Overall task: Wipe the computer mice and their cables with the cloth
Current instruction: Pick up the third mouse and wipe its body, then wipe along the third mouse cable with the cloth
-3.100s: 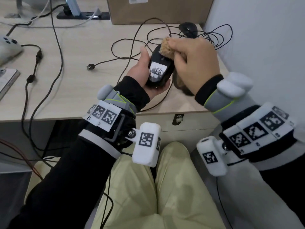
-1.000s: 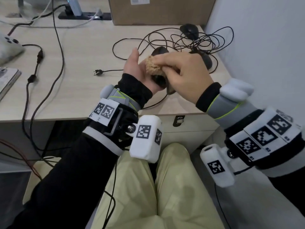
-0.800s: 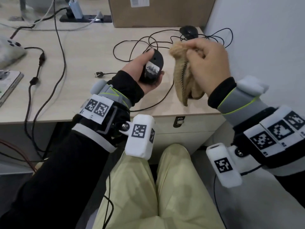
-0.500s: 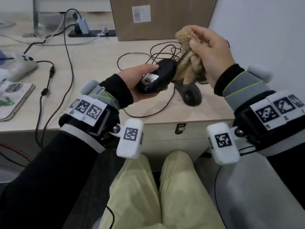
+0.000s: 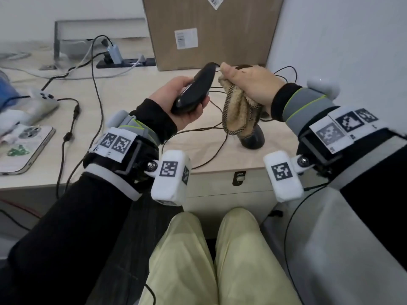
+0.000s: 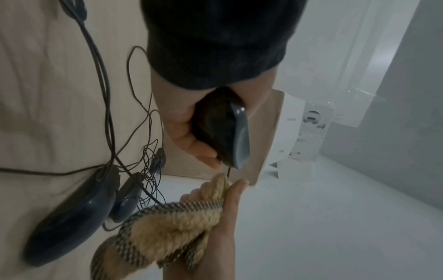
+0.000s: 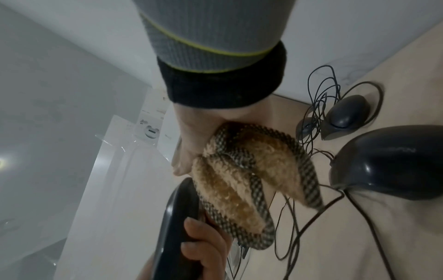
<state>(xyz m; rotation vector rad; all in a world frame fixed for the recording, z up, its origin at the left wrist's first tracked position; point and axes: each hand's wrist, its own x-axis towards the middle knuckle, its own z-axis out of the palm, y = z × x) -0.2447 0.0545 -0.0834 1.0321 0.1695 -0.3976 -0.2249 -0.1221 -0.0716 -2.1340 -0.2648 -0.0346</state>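
Note:
My left hand [image 5: 187,106] grips a black computer mouse [image 5: 195,90] raised above the desk, its front end pointing up and away. In the left wrist view that mouse [image 6: 223,130] lies in the curled fingers. My right hand [image 5: 251,84] holds a bunched tan cloth [image 5: 237,111] with a checked edge, pinching its top against the mouse's cable right at the mouse's front. The cloth [image 7: 244,170] hangs down beside the mouse [image 7: 177,233]. A second black mouse [image 5: 253,137] lies on the desk under the cloth.
Tangled thin black cables [image 5: 286,75] and more mice [image 7: 345,111] lie at the desk's right back corner by the wall. A cardboard box [image 5: 211,31] stands behind. A power strip [image 5: 125,61], a white controller [image 5: 41,100] and a phone [image 5: 22,148] lie to the left.
Both hands rose higher over the desk. The mouse tilted with its front up, and my right hand brought the cloth from the mouse's body to the cable at its front end.

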